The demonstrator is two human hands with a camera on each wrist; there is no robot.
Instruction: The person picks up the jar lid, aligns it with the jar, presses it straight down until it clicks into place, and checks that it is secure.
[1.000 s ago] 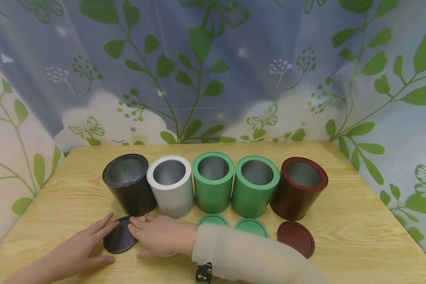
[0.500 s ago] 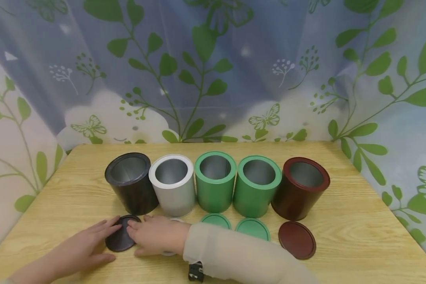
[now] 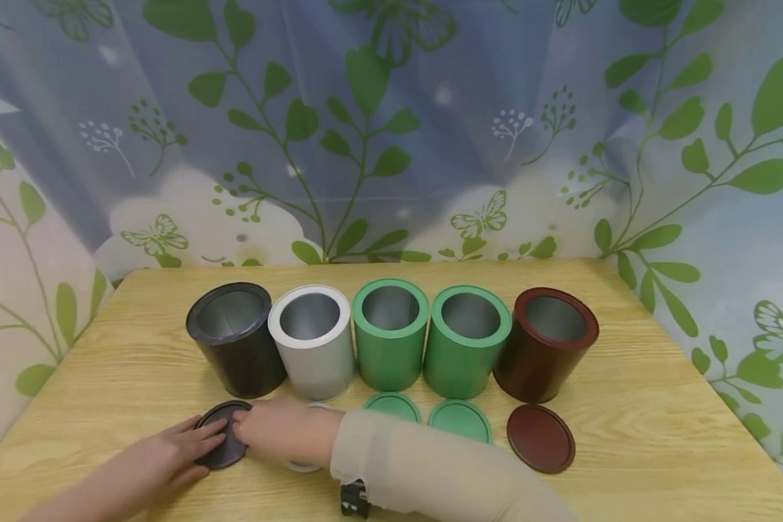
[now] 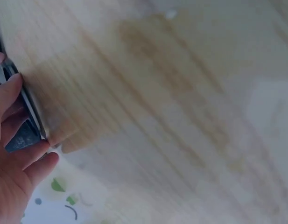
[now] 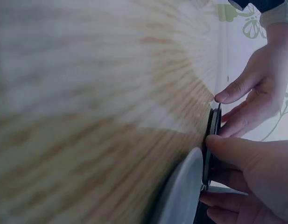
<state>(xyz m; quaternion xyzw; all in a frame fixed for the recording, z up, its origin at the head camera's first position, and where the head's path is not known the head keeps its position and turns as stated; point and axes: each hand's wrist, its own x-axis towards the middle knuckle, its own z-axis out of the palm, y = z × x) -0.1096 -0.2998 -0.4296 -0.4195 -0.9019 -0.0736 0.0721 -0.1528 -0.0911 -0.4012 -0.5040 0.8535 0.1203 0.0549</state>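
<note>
A black round lid (image 3: pixel 225 455) is held between my two hands in front of the black can (image 3: pixel 244 362). From the left, my left hand (image 3: pixel 146 464) grips its rim, fingers over the top face; the left wrist view shows the thumb at the edge of the lid (image 4: pixel 24 135). My right hand (image 3: pixel 283 433) pinches the opposite side, and its thumb presses the rim in the right wrist view. Under the right forearm lies a white lid (image 3: pixel 303 467), mostly covered. Whether the black lid touches the table is hard to tell.
Open cans stand in a row behind: white (image 3: pixel 320 366), two green, the left green can (image 3: pixel 391 359) and right green can (image 3: pixel 460 366), then a maroon can (image 3: pixel 541 362). Two green lids (image 3: pixel 460 420) and a maroon lid (image 3: pixel 540 438) lie in front. A patterned curtain (image 3: pixel 391 145) hangs behind the table.
The right hand's fingers have closed in on the black lid's right edge. The lid has shifted slightly right and toward me, and the left hand moved with it.
</note>
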